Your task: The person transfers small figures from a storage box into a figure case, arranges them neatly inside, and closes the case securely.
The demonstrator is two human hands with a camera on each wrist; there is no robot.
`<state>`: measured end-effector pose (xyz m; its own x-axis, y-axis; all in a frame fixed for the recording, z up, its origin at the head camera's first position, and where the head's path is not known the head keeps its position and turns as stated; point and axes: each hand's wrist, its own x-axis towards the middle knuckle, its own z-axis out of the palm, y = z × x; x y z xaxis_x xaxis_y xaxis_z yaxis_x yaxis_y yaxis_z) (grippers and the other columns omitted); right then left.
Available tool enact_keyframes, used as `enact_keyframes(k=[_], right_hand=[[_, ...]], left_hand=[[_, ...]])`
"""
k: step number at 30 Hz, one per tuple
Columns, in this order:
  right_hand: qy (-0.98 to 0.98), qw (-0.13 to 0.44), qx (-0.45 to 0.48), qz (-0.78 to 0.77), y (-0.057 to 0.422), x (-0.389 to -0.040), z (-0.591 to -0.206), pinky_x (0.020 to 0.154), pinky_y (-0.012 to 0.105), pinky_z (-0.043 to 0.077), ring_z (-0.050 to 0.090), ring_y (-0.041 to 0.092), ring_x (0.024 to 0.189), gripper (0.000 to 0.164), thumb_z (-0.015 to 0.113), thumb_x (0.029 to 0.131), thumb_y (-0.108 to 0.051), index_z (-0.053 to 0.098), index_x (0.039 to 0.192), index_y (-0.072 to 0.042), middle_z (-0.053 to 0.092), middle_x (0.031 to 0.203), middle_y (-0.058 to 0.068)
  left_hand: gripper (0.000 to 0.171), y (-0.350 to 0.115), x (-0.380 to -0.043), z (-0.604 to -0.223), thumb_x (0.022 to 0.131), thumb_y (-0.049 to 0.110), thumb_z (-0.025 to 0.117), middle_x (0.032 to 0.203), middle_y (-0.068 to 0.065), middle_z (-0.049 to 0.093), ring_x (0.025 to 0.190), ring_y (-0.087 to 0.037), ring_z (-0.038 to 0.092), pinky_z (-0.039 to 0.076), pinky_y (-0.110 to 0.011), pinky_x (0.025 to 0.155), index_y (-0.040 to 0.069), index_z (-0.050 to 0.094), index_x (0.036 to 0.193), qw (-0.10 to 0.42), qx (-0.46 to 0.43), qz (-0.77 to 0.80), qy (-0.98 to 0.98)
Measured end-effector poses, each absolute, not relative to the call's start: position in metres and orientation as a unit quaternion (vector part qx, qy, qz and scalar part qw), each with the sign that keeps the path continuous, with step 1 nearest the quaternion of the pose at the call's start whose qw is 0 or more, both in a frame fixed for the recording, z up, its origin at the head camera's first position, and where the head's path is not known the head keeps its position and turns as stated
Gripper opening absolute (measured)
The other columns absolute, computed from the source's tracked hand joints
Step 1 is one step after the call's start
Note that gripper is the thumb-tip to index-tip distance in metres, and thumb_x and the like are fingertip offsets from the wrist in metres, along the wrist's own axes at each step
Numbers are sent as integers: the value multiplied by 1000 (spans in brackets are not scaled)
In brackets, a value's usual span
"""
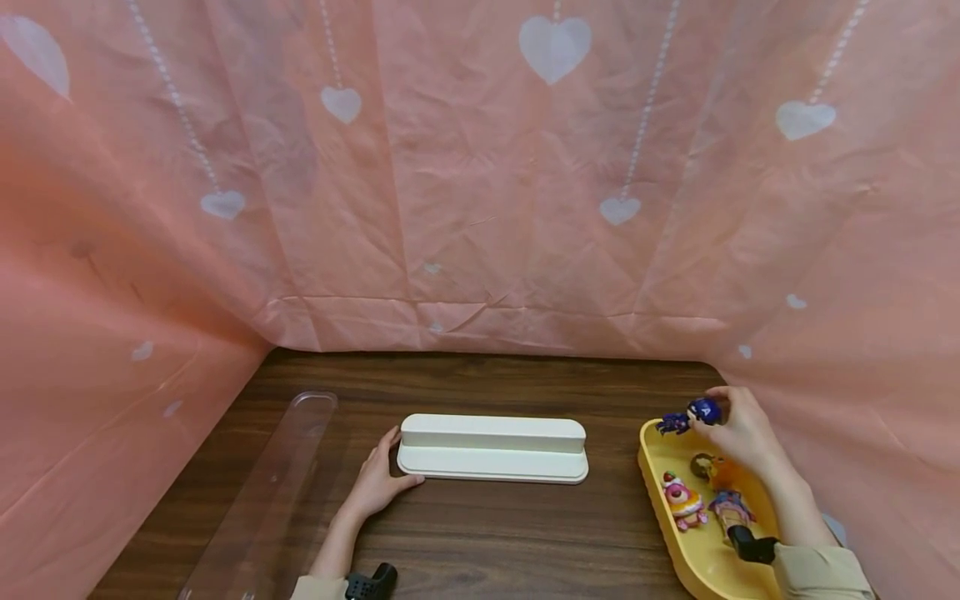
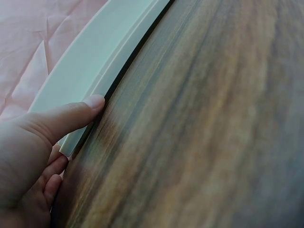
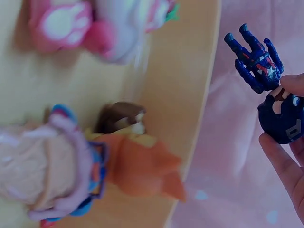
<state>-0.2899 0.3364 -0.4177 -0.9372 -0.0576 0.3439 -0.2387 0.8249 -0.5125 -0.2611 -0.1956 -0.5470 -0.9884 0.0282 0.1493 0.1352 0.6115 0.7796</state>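
Observation:
My right hand (image 1: 742, 429) pinches a dark blue superhero figurine (image 1: 703, 411) by its big head, which bears a letter A. The figurine's body points left, over the far rim of a yellow tray (image 1: 651, 467); in the right wrist view its legs (image 3: 244, 42) point away from the fingers. At the left end of a white two-step display stand (image 1: 491, 461), my left hand (image 1: 378, 479) holds the corner. Its thumb (image 2: 95, 101) lies along the stand's front edge, while the other fingers wrap round the end, partly hidden.
Inside the tray lie a pink bear figurine (image 1: 682, 502), an orange-topped figurine (image 1: 722, 473) and one in purple and blue (image 1: 731, 507). A long clear plastic cover (image 1: 273, 479) lies on the wooden table (image 1: 525, 533) at left. Pink heart-printed cloth (image 1: 480, 250) hangs around the table.

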Motion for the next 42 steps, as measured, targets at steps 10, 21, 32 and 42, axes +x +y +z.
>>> enact_keyframes(k=[10, 21, 32, 42], right_hand=[[-935, 174, 95, 294, 320, -281, -401, 73, 43, 47, 57, 42, 90, 56, 79, 79, -8, 48, 120, 14, 48, 107, 28], [-924, 206, 139, 291, 301, -274, -383, 67, 14, 42, 58, 39, 88, 57, 82, 76, -7, 49, 119, 11, 49, 108, 26], [-914, 229, 179, 284, 281, -267, -365, 70, 9, 38, 57, 37, 89, 53, 83, 75, -5, 50, 114, 9, 51, 105, 23], [-890, 286, 218, 281, 259, -264, -363, 75, 14, 38, 56, 29, 88, 50, 84, 69, 0, 52, 108, 6, 53, 101, 16]], left_hand=[[100, -196, -262, -548, 75, 26, 86, 145, -28, 44, 136, -47, 32, 21, -65, 109, -7, 25, 148, 59, -47, -439, -895], [102, -198, -262, -549, 75, 27, 86, 146, -27, 43, 137, -48, 31, 21, -66, 108, -6, 24, 149, 60, -45, -431, -899], [102, -195, -264, -549, 76, 27, 85, 146, -26, 43, 138, -48, 30, 20, -66, 109, -5, 23, 150, 53, -42, -437, -897], [101, -197, -264, -546, 76, 25, 85, 146, -27, 43, 138, -48, 30, 21, -65, 108, -7, 23, 149, 57, -43, -443, -894]])
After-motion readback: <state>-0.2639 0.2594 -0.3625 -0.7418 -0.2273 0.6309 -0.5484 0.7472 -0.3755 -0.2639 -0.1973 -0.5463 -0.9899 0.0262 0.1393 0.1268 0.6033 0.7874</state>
